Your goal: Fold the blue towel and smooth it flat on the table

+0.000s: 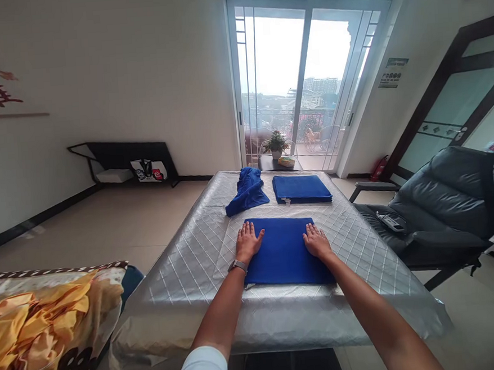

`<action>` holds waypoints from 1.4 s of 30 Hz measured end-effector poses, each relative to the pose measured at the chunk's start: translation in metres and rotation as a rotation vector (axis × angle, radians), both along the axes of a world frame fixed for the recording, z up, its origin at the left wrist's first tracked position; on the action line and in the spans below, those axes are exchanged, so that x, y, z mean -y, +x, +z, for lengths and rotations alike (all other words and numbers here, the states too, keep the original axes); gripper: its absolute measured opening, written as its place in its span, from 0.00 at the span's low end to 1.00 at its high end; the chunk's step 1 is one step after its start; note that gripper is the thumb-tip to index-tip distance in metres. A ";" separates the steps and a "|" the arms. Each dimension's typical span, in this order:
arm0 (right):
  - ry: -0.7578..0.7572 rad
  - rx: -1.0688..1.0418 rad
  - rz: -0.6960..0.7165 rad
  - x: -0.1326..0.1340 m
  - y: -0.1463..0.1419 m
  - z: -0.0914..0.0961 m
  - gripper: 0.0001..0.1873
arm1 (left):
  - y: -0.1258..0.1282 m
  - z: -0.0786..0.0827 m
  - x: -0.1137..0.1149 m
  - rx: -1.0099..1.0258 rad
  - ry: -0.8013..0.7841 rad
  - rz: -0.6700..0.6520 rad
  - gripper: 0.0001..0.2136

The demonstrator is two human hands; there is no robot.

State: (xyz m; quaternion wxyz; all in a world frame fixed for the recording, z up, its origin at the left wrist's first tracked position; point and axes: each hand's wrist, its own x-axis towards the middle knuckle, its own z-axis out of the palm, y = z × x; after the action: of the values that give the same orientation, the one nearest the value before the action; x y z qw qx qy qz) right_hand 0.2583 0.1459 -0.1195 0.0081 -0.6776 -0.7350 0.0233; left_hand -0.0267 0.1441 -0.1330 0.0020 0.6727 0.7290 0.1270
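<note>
A blue towel [288, 255] lies flat and folded into a rectangle near the front of the table. Pressed on its left edge is my left hand [249, 242], fingers stretched forward, a watch on the wrist. My right hand [317, 240] lies flat on the right edge, its fingers also extended. Behind, to the right, sits a neat stack of folded blue towels [302, 188] with a small white tag at the front. A crumpled blue towel [249, 190] is heaped at the back left.
A silver quilted cover [189, 268] drapes over the table. On the right stands a dark padded armchair [438, 205] with a power strip [390, 221] on its seat. Yellow cloths [41, 329] are piled at lower left. A potted plant [275, 143] stands beyond the table.
</note>
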 end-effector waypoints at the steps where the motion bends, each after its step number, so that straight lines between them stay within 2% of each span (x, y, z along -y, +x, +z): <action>1: 0.006 0.022 0.017 -0.001 0.000 0.002 0.35 | 0.001 0.000 0.000 0.001 0.000 0.001 0.38; 4: 0.033 0.050 0.052 -0.010 0.000 0.009 0.34 | 0.001 0.000 0.000 -0.007 0.006 0.005 0.38; 9: 0.032 -0.013 0.015 -0.035 0.000 0.017 0.34 | -0.001 -0.005 -0.001 -0.033 0.035 0.004 0.38; 13: 0.016 -0.094 -0.005 -0.047 0.001 0.006 0.35 | -0.002 -0.009 -0.002 -0.057 0.054 -0.002 0.37; 18: 0.027 -0.153 -0.012 -0.049 0.004 -0.011 0.35 | -0.003 -0.012 -0.003 -0.086 0.054 -0.003 0.36; 23: 0.034 -0.144 -0.006 -0.050 0.004 -0.013 0.35 | -0.004 -0.005 -0.002 -0.103 0.091 0.001 0.36; 26: 0.033 -0.142 -0.011 -0.049 0.003 -0.011 0.35 | 0.003 0.002 0.003 -0.081 0.128 -0.065 0.35; 28: 0.038 -0.143 -0.011 -0.048 0.002 -0.010 0.34 | 0.018 0.006 0.011 -0.042 0.112 -0.169 0.34; 30: 0.043 -0.144 -0.010 -0.048 0.001 -0.010 0.34 | 0.042 0.009 0.018 -0.013 0.089 -0.327 0.34; 32: 0.053 -0.140 -0.011 -0.047 0.001 -0.010 0.34 | 0.074 0.013 0.021 -0.003 0.091 -0.498 0.32; 34: 0.055 -0.126 -0.001 -0.047 0.003 -0.010 0.33 | 0.109 0.017 0.016 0.015 0.104 -0.611 0.30; 38: 0.024 -0.079 0.066 -0.046 0.010 -0.013 0.34 | 0.170 0.025 -0.014 0.112 0.075 -0.654 0.31; 40: 0.013 -0.066 0.083 -0.045 0.013 -0.013 0.35 | 0.188 0.025 -0.028 0.158 0.035 -0.616 0.31; 42: 0.020 -0.068 0.086 -0.043 0.014 -0.012 0.35 | 0.195 0.020 -0.036 0.193 -0.001 -0.543 0.32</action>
State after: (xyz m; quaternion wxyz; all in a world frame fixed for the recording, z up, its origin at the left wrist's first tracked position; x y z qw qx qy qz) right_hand 0.2724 0.1887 -0.1319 0.0386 -0.6441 -0.7629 0.0393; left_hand 0.1680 0.1800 -0.1126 0.1054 0.8280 0.5187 0.1850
